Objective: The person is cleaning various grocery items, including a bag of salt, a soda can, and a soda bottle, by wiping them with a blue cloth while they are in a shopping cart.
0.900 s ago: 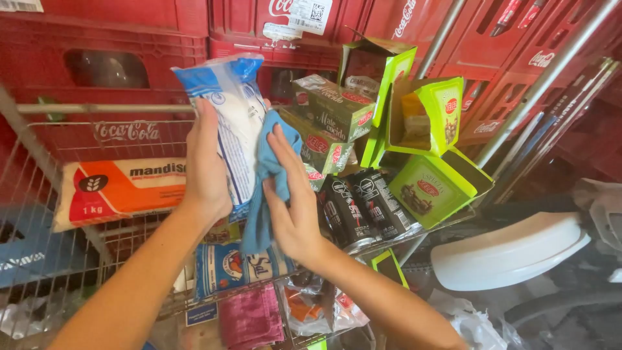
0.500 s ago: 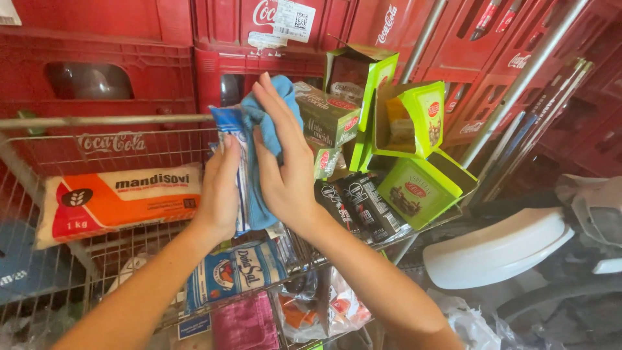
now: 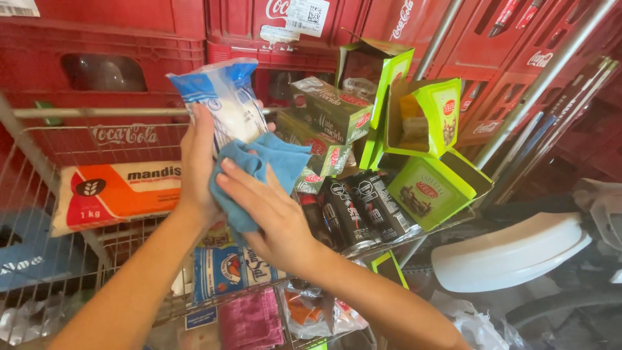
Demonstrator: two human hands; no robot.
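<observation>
Where the wire cart (image 3: 39, 194) meets the left edge of the view, a white-and-orange flour bag (image 3: 116, 194) lies flat on its upper rack, label facing up. Right of it, the left hand (image 3: 197, 165) holds a blue-and-white plastic packet (image 3: 223, 104) upright above the rack's middle — fingers curled round the packet's back, thumb along its near edge. The right hand (image 3: 269, 217) presses a blue cloth (image 3: 265, 168) against the packet's lower front; its fingers lie flat and close together on the cloth, which drapes down below the palm. Behind the cloth, green cartons (image 3: 330, 113) are stacked at a tilt, with dark cans (image 3: 353, 210) lying below them. Further right, open lime-green boxes (image 3: 421, 129) stand at the rack's right corner. Red crates (image 3: 110, 39) fill the background — a white lid-shaped object (image 3: 512, 249) sits low at the right
</observation>
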